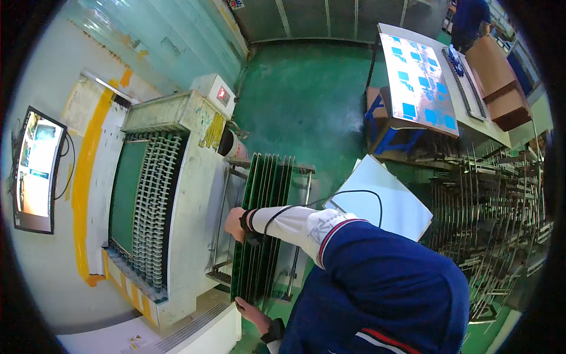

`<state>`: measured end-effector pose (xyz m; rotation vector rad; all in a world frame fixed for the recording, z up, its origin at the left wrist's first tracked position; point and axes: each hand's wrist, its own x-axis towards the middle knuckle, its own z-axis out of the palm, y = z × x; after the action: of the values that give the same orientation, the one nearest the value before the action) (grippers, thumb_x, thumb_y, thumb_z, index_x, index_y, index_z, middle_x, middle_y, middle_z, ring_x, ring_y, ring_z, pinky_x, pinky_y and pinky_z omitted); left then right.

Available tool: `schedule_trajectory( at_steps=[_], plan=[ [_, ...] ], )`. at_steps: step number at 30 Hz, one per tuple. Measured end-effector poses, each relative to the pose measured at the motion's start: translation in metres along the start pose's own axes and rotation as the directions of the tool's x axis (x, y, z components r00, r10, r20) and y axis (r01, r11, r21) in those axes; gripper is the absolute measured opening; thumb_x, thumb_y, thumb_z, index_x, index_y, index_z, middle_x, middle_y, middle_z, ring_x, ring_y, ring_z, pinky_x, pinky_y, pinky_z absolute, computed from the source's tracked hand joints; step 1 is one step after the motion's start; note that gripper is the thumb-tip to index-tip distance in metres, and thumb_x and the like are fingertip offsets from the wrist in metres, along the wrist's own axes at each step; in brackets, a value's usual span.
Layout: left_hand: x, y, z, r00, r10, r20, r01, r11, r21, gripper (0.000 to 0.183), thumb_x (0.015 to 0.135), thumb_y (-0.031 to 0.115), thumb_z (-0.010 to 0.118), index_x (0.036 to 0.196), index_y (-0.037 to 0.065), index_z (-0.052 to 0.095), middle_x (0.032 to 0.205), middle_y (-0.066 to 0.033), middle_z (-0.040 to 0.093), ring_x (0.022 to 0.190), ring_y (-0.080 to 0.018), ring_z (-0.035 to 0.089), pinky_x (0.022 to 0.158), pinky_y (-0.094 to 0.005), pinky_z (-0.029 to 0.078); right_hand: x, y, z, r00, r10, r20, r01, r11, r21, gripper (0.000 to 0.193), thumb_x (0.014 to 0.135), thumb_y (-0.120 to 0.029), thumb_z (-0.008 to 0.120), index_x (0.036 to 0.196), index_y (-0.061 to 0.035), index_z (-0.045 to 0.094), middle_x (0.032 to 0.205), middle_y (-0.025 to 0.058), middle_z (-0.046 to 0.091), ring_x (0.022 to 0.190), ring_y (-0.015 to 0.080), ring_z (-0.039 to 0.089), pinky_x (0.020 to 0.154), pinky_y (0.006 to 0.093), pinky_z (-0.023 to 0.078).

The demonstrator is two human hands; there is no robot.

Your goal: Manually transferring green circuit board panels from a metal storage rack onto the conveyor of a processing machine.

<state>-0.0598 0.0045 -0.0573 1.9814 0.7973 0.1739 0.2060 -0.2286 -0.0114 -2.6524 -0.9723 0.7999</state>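
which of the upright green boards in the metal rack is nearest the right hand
The leftmost thin green rectangular board: the right hand is against its left side; the other boards stand further right.

On the left, we find a lit monitor in a black frame on a pale wall, beside a strip of yellow tape. At the far left hangs a cloudy, see-through curtain. A glossy green floor stretches away from us. On the far right, a pale table bears a shiny panel with blue patches and open brown cardboard boxes. Nearer, we notice white sheets set cornerwise, and, right of them, crowded metal racks.
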Motion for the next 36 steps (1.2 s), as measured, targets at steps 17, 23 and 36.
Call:
schedule_trajectory(
  at_steps=[17, 23, 36],
  plan=[
    [0.003, 0.010, 0.001, 0.983, -0.171, -0.068, 0.177, 0.980, 0.094, 0.072, 0.100, 0.052, 0.047, 0.142, -0.006, 0.041, 0.144, -0.0269, 0.044, 0.128, -0.0382, 0.047, 0.104, -0.0439, 0.041, 0.017, 0.010, 0.005, 0.987, -0.158, -0.040, 0.160, 0.986, 0.053, 0.036, 0.069, -0.038, 0.082, 0.090, -0.0098, 0.077, 0.086, 0.0080, 0.073, 0.083, 0.0312, 0.069, 0.072, 0.0436, 0.055],
    [0.000, 0.012, 0.004, 0.972, -0.213, -0.100, 0.225, 0.966, 0.126, 0.070, 0.100, 0.050, 0.048, 0.141, -0.006, 0.042, 0.144, -0.0263, 0.045, 0.129, -0.0374, 0.047, 0.105, -0.0429, 0.041, 0.013, 0.013, 0.012, 0.983, -0.182, -0.041, 0.184, 0.981, 0.066, 0.027, 0.064, -0.032, 0.082, 0.082, -0.0114, 0.077, 0.080, 0.0064, 0.072, 0.079, 0.0280, 0.069, 0.066, 0.0435, 0.053],
    [-0.009, -0.002, 0.001, 0.980, -0.169, -0.109, 0.175, 0.983, 0.051, 0.063, 0.102, 0.043, 0.050, 0.140, -0.006, 0.045, 0.138, -0.0226, 0.052, 0.125, -0.0309, 0.052, 0.105, -0.0385, 0.040, 0.011, 0.007, 0.029, 0.898, -0.434, -0.080, 0.431, 0.901, -0.045, 0.011, 0.069, -0.010, 0.066, 0.073, -0.0004, 0.070, 0.071, 0.0181, 0.066, 0.070, 0.0391, 0.064, 0.058, 0.0483, 0.050]
  ],
)
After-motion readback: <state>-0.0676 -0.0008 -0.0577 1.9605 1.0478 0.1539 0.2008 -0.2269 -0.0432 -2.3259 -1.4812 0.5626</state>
